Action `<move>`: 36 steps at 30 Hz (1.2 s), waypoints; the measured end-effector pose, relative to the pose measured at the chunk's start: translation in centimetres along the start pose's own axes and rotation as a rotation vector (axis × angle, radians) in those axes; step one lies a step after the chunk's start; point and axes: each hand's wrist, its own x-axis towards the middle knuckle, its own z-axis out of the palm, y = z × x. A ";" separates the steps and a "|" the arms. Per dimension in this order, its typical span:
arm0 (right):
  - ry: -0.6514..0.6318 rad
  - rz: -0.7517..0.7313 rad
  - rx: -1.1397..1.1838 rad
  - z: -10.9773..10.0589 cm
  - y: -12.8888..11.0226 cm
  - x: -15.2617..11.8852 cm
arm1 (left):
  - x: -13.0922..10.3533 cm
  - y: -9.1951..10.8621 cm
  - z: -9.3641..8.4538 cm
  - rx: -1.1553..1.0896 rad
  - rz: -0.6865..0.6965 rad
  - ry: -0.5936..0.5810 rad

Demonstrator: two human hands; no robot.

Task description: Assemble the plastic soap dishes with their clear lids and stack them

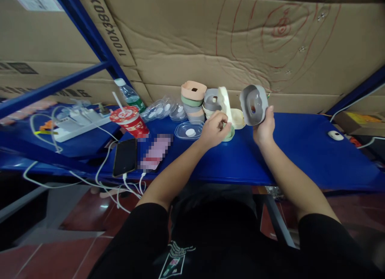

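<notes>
My right hand [265,126] grips a grey plastic box shell [254,106] from its lower right side. The shell is tipped up, with its hollow face and a hole in its middle towards me. My left hand [214,129] is closed on a cream plastic shell [224,99] that stands on edge; part of it is hidden by the fingers. Just below lies a light green piece [229,134], partly covered by that hand. Between the two hands, another cream piece [238,118] rests on the table. Behind my left hand stand stacked shells [193,95] in peach, green and grey.
Several clear plastic lids [162,108] lie left of the stacks, one flat lid [189,130] nearer me. Further left are a red drink cup [130,120], a bottle [130,95], two phones [125,158] and charging cables. A white mouse [335,135] sits at the blue table's [306,150] right.
</notes>
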 end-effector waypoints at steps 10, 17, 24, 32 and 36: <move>-0.165 0.321 0.133 -0.9 0.2 0.5 | 0.8 -2.4 -2.0 0.248 0.149 0.335; -0.268 0.147 -0.192 -0.4 0.4 -0.2 | 1.0 -1.4 -3.1 0.251 -0.038 0.162; -0.460 0.173 -0.367 0.8 -1.2 -0.8 | 1.4 -1.0 -2.7 0.257 0.025 0.255; -0.187 0.098 -0.359 0.0 -0.3 0.0 | 0.9 -0.7 -2.1 0.288 0.013 0.114; -0.132 -0.002 -0.221 -0.9 -0.9 0.1 | 1.0 -0.6 -2.1 0.323 0.065 -0.015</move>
